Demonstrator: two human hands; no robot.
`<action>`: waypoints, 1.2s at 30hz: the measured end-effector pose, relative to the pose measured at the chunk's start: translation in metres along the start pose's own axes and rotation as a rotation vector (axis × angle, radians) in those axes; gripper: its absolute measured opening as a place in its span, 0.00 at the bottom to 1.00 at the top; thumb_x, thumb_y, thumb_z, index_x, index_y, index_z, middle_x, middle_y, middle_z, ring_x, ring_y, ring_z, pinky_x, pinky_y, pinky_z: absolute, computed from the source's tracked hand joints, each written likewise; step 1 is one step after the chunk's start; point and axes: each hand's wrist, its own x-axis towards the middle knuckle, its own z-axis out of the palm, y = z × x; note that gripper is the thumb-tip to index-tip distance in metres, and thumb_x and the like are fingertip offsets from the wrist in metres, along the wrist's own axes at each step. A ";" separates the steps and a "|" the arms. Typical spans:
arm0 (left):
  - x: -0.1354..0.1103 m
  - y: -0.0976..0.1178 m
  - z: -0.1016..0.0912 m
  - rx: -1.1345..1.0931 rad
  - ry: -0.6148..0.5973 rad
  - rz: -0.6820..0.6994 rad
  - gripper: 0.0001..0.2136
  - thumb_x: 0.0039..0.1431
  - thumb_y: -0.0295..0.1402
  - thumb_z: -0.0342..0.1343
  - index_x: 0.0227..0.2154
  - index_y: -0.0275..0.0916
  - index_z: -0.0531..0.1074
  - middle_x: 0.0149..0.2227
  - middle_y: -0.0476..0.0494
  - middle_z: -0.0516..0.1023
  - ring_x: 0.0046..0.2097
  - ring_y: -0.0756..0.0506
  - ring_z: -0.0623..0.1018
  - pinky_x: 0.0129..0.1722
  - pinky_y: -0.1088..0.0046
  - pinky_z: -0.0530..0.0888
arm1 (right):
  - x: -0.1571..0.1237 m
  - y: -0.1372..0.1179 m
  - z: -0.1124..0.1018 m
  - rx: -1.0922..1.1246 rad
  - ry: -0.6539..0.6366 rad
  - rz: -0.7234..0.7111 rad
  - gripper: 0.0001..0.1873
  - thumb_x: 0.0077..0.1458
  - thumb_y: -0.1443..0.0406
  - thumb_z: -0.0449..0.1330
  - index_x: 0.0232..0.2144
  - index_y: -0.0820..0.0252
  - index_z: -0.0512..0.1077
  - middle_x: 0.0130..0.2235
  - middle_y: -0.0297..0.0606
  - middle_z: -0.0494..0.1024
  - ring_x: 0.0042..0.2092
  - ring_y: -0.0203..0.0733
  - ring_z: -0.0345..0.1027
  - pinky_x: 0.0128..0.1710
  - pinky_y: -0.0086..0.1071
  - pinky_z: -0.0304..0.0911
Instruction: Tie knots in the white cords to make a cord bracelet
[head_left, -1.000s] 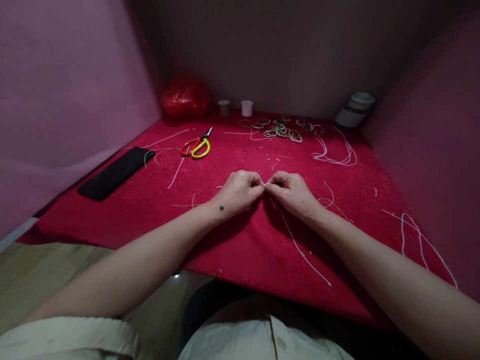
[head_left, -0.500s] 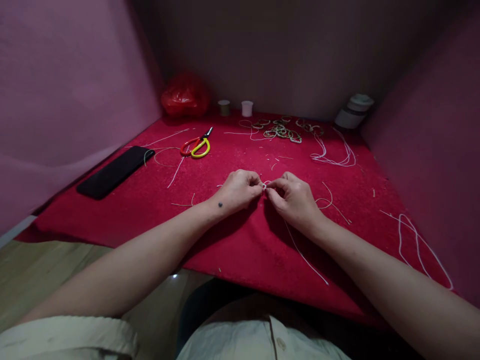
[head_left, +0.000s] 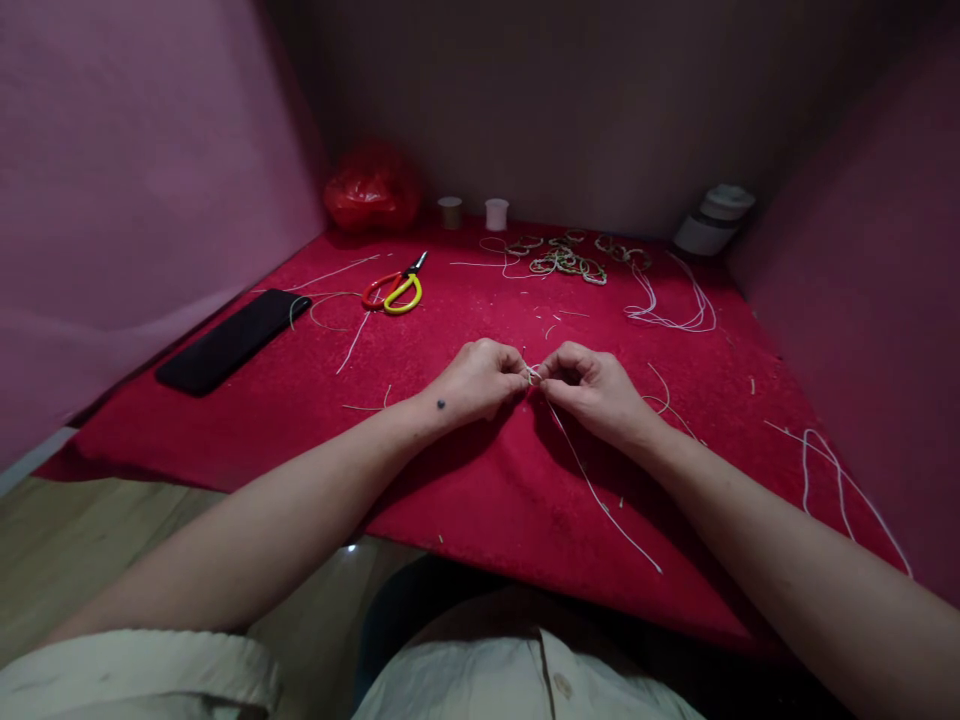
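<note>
1. Left hand (head_left: pixel 476 383): the thumb and fingers (head_left: pixel 514 383) are pinched together on the white cord (head_left: pixel 582 464), gripping it at the tips.
2. Right hand (head_left: pixel 589 390): the thumb and forefinger tips meet on the same cord, just beside the left fingertips, with a gap inside the curl of the forefinger.
3. The cord's small loop sits between the two sets of fingertips; it is too small to tell how its strands cross. Its tail slants below the right hand to end near the desk's near edge.
4. Beyond the left hand, scissors (head_left: pixel 410 271) lie left of centre, toward the far edge of the desk (head_left: pixel 480 500); a phone (head_left: pixel 234 342) lies along the left edge.
5. Beyond the right hand, rings (head_left: pixel 562 259) lie near the far edge. A loose strand (head_left: pixel 831 458) lies by the right edge.
6. Two spools (head_left: pixel 496 214) stand at the far edge. A red bag (head_left: pixel 373 192) fills the far left corner; a jar (head_left: pixel 712 222) leans at the far right one.
</note>
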 end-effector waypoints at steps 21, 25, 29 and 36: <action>-0.010 0.003 -0.016 0.143 -0.056 0.003 0.07 0.54 0.27 0.53 0.22 0.36 0.69 0.15 0.54 0.68 0.14 0.55 0.67 0.20 0.79 0.63 | 0.002 -0.001 -0.018 0.830 -0.066 0.260 0.12 0.41 0.62 0.66 0.25 0.57 0.65 0.21 0.26 0.67 0.19 0.29 0.51 0.18 0.27 0.45; -0.010 0.000 -0.017 0.219 -0.028 0.048 0.07 0.53 0.27 0.52 0.22 0.36 0.71 0.15 0.53 0.69 0.15 0.55 0.66 0.21 0.79 0.62 | 0.008 0.004 -0.025 0.793 0.030 0.264 0.10 0.41 0.63 0.63 0.24 0.57 0.64 0.18 0.24 0.60 0.19 0.28 0.46 0.18 0.27 0.43; -0.010 0.000 -0.018 0.288 -0.014 0.097 0.07 0.53 0.25 0.52 0.22 0.36 0.71 0.15 0.53 0.68 0.17 0.55 0.64 0.22 0.78 0.60 | 0.012 0.012 -0.030 0.817 0.143 0.323 0.09 0.39 0.66 0.63 0.23 0.58 0.65 0.19 0.27 0.63 0.20 0.28 0.53 0.19 0.27 0.48; -0.011 0.000 -0.021 0.420 -0.036 0.182 0.07 0.51 0.24 0.51 0.22 0.36 0.72 0.18 0.51 0.68 0.23 0.53 0.65 0.25 0.76 0.58 | 0.014 0.016 -0.032 0.840 0.273 0.378 0.09 0.37 0.69 0.64 0.22 0.60 0.67 0.18 0.28 0.64 0.19 0.28 0.55 0.17 0.24 0.49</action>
